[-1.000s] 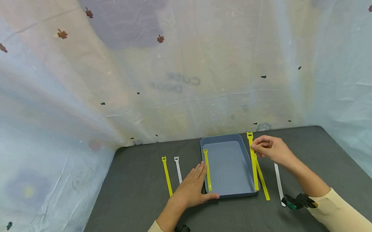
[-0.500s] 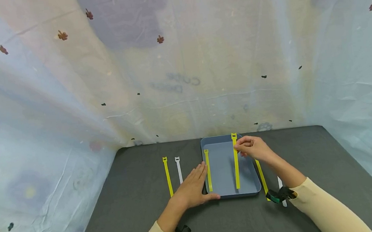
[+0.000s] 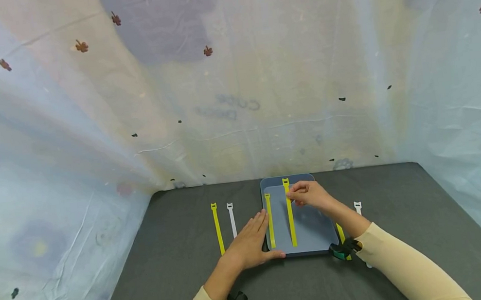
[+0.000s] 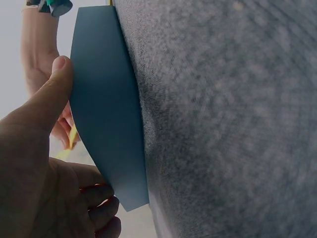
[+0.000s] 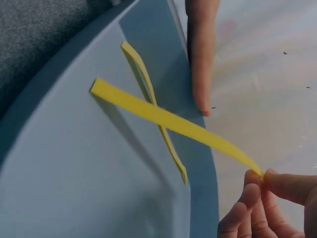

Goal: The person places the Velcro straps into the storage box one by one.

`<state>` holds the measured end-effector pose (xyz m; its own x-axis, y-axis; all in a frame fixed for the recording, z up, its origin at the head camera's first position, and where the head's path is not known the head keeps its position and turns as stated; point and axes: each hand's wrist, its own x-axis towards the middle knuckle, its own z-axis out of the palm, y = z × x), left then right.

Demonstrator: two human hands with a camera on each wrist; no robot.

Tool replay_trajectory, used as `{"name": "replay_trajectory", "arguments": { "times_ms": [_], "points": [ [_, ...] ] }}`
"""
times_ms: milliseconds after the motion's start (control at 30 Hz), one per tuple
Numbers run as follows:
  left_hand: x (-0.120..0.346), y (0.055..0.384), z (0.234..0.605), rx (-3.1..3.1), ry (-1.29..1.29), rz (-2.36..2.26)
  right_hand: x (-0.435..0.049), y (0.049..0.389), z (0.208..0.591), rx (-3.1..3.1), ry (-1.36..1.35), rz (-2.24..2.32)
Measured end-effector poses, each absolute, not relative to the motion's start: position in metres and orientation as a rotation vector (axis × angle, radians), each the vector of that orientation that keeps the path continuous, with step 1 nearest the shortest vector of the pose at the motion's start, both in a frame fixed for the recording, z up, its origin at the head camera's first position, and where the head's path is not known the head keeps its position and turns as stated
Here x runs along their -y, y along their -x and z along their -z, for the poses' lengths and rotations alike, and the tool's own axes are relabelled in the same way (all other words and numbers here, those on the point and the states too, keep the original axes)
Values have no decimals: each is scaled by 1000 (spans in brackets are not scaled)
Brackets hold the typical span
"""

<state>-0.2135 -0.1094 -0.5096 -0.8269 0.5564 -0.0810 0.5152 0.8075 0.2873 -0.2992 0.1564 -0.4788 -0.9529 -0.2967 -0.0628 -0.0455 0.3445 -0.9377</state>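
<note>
A grey-blue tray (image 3: 319,232) lies on the dark cloth in the head view. My left hand (image 3: 245,248) rests against its left side, fingers straight, with the thumb along the front edge; the left wrist view shows that thumb at the tray wall (image 4: 106,89). Between thumb and fingertips my right hand (image 3: 310,195) pinches a yellow cable strap (image 3: 291,223) near its slotted head. This strap hangs over the left half of the tray, its far end casting a shadow in the right wrist view. Another yellow strap (image 5: 172,151) lies inside along the left wall.
Left of the tray lie a yellow strap (image 3: 217,228) and a white strap (image 3: 232,219), their lower ends behind my left hand. To the right, my right forearm partly covers a yellow strap (image 3: 340,232) and a white strap (image 3: 358,207). A patterned curtain (image 3: 266,147) hangs behind the table.
My right hand has carried the yellow strap leftward, from the tray's right edge to over its left half, and slightly lower since half a second ago. My left hand has stayed put.
</note>
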Motion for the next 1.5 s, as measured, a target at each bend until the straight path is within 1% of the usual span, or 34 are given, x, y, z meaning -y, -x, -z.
{"name": "replay_trajectory", "arguments": {
  "times_ms": [167,567,933,1500],
  "points": [
    [109,214,509,-2824,-833,-390,-147,304,485,-2384,347,1626],
    [109,212,508,-2824,-836,-391,-133,312,491,-2428,242,1527],
    [110,213,511,-2835,-859,-382,-127,324,497,-2475,246,1382],
    [111,213,509,-2827,-873,-399,-118,336,510,-2502,197,1293]
  ]
}}
